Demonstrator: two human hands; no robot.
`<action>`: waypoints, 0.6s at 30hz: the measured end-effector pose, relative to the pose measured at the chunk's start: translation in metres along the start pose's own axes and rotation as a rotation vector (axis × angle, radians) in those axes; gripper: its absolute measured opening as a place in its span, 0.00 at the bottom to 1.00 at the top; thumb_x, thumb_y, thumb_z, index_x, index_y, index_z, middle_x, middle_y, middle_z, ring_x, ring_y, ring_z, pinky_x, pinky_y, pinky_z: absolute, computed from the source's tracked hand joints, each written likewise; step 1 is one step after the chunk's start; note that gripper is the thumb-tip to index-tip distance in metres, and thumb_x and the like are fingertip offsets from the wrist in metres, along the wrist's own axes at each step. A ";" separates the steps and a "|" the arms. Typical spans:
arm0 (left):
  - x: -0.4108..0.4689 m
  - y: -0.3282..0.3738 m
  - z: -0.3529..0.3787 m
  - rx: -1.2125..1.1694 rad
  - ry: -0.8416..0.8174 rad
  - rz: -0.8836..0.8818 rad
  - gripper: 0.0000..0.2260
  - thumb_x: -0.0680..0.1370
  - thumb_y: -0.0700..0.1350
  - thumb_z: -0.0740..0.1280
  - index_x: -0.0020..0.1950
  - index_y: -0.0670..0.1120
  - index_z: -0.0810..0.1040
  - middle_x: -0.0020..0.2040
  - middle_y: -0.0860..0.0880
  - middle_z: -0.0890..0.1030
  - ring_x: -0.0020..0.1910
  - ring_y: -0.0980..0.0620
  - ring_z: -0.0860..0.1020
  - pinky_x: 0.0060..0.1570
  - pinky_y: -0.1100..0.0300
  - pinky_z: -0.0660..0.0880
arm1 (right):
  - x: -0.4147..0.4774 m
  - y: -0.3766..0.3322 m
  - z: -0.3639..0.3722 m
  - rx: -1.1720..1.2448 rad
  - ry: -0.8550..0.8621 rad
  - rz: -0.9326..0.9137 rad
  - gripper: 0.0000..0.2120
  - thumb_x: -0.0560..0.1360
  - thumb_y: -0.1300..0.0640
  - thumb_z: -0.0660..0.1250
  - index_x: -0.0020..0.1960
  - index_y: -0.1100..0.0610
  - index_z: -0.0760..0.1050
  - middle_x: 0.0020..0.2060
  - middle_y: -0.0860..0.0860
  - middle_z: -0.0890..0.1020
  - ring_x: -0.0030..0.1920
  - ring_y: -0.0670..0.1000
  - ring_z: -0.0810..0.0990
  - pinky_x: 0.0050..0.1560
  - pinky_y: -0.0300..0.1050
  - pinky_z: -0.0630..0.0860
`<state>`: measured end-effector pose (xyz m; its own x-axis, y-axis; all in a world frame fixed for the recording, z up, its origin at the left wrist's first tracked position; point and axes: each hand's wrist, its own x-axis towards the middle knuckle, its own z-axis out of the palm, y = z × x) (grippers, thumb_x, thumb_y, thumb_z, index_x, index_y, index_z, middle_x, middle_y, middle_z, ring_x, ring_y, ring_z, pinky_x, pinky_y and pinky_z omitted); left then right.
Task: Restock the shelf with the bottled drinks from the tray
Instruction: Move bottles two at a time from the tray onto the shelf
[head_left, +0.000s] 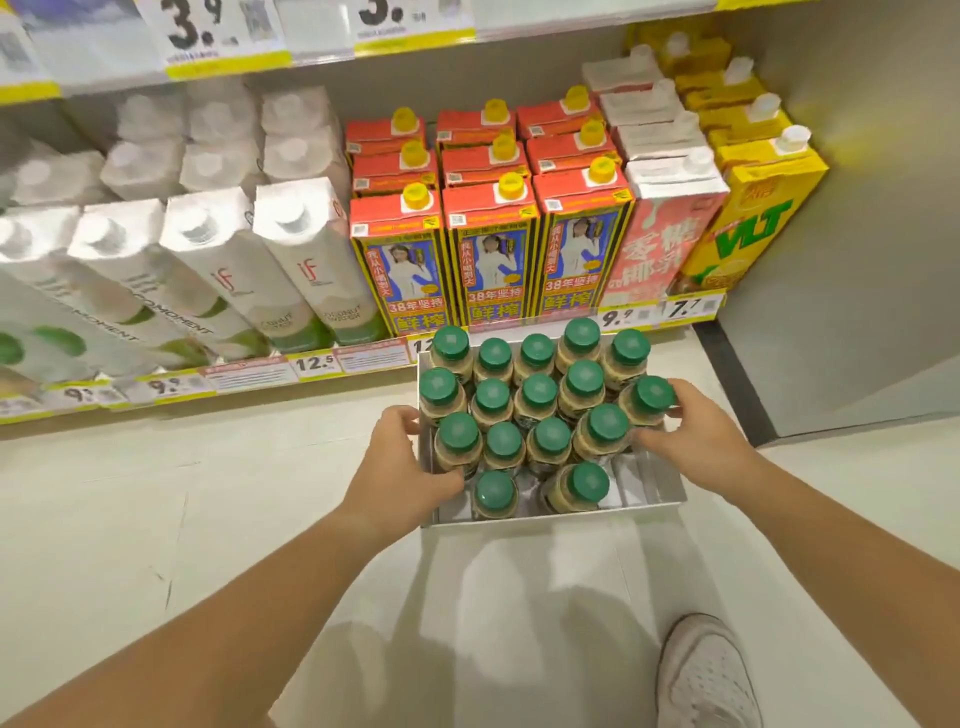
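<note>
16 green-capped bottles (538, 389) are packed in the tray (644, 480) on the floor, just before the shelf (234, 395). The left hand (400, 467) is curled round the left-edge bottle (458, 434), the right hand (696, 436) round the right-edge bottle (652, 397). If either bottle is drawn out at a slant, tight neighbours could be toppled.

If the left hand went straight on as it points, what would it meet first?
The left hand points into the tray; first comes the leftmost green-capped bottle of the third row, which its thumb seems to touch.
</note>
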<state>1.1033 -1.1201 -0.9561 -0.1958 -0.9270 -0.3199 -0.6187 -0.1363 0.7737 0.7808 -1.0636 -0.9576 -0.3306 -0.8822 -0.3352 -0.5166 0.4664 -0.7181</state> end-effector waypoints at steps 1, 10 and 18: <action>0.002 -0.003 0.006 -0.014 -0.001 -0.001 0.25 0.63 0.46 0.80 0.53 0.54 0.70 0.51 0.57 0.75 0.48 0.62 0.75 0.41 0.74 0.70 | 0.002 0.001 0.004 0.056 0.018 0.006 0.26 0.64 0.55 0.80 0.57 0.46 0.71 0.50 0.44 0.79 0.50 0.48 0.76 0.47 0.44 0.69; 0.004 -0.014 0.027 0.096 0.157 0.073 0.17 0.61 0.55 0.76 0.43 0.63 0.71 0.42 0.60 0.80 0.42 0.61 0.78 0.38 0.59 0.76 | 0.011 0.000 0.016 0.042 0.143 -0.046 0.16 0.60 0.59 0.81 0.39 0.44 0.78 0.44 0.45 0.79 0.46 0.49 0.78 0.42 0.43 0.69; -0.004 0.061 -0.033 -0.215 0.135 0.279 0.20 0.64 0.49 0.80 0.50 0.55 0.74 0.51 0.55 0.81 0.48 0.63 0.81 0.45 0.63 0.79 | -0.017 -0.056 -0.033 0.110 0.244 -0.085 0.18 0.63 0.59 0.80 0.46 0.44 0.79 0.43 0.39 0.84 0.46 0.43 0.82 0.43 0.40 0.74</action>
<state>1.0916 -1.1360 -0.8895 -0.2237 -0.9745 -0.0171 -0.3790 0.0708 0.9227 0.7889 -1.0730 -0.8913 -0.4766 -0.8704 -0.1235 -0.4666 0.3695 -0.8036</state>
